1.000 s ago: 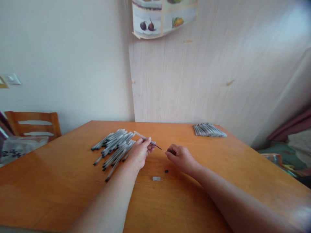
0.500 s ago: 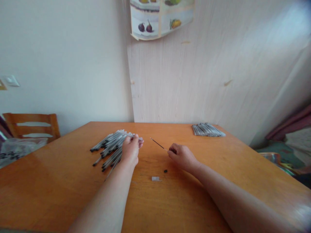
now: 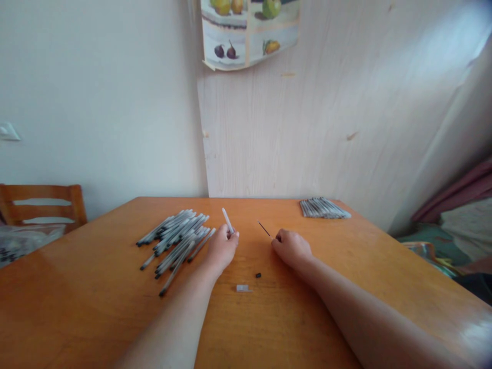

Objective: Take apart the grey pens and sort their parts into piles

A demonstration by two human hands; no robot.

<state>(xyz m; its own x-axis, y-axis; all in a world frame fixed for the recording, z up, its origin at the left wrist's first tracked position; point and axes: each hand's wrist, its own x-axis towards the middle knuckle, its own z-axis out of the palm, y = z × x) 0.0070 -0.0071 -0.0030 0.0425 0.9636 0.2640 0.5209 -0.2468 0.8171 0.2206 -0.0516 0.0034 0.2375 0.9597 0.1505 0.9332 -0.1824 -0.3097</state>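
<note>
Pale, translucent pen barrel (image 3: 227,219): slim straight tube, its lower part pinched in the left grip (image 3: 223,247), the rest standing aslant beyond the fingers. Thin refill (image 3: 264,228), dark along its length: one end pinched in the right grip (image 3: 294,249), free tip toward the barrel, apart from it. Glossy orange-brown wooden desk (image 3: 284,328): loose heap of black-ended pens (image 3: 180,236) beside the left grip; small clear cap (image 3: 242,288) and stubby black plug (image 3: 258,275) between the forearms; flat bundle of pens (image 3: 325,208) at far right.
</note>
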